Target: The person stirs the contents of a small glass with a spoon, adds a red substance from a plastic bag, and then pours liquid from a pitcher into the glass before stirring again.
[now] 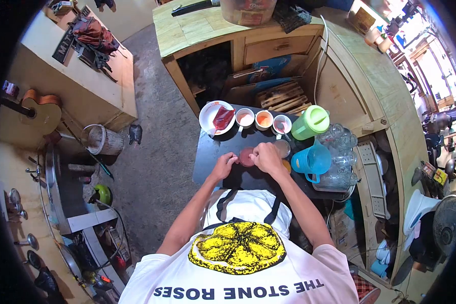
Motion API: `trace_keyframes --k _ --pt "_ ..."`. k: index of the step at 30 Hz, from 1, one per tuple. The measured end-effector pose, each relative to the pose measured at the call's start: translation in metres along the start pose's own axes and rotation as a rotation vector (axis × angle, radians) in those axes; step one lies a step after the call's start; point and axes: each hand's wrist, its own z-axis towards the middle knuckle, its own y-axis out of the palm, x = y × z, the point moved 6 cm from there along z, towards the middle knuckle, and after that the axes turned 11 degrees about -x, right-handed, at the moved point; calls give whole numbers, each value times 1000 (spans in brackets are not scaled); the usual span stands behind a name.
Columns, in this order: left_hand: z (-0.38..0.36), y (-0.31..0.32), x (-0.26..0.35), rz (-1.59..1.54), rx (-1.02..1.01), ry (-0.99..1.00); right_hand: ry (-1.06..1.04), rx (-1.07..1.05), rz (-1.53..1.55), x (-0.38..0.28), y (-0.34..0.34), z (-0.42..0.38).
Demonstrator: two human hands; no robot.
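On the dark table (207, 157), my left hand (227, 163) has its fingers pinched together at the left side of a round container with reddish contents (246, 157). My right hand (266, 158) is closed at the container's right side; what its fingers grip is too small to make out. Behind the hands stand a white bowl (205, 119) holding a dark red packet (223, 119), and several white cups (264, 119) with pink or orange contents. A clear glass (282, 148) is just right of my right hand, with something yellow (287, 166) partly hidden by it.
A green lidded pitcher (310, 123), a blue pitcher (311, 160) and several clear glasses (342, 157) stand to the right. Beyond the table is a wooden cabinet (278, 48). A guitar (40, 111) and a bucket (102, 140) are at the left, a fan (450, 217) at the right.
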Motion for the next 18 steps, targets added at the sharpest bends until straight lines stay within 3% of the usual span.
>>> trace_keyframes --k 4,7,10,13,18 --pt "-2 0 4 -4 0 -8 -39 119 -165 -6 -12 0" --pt "-2 -1 5 8 -4 -11 11 -95 -121 5 3 1" --pt "1 1 -2 3 -8 -19 6 1 69 3 1 3" --pt "2 1 -5 -3 -5 -20 -44 95 -159 -2 -7 4" --pt "1 1 -3 16 2 1 -59 -57 -35 6 7 3"
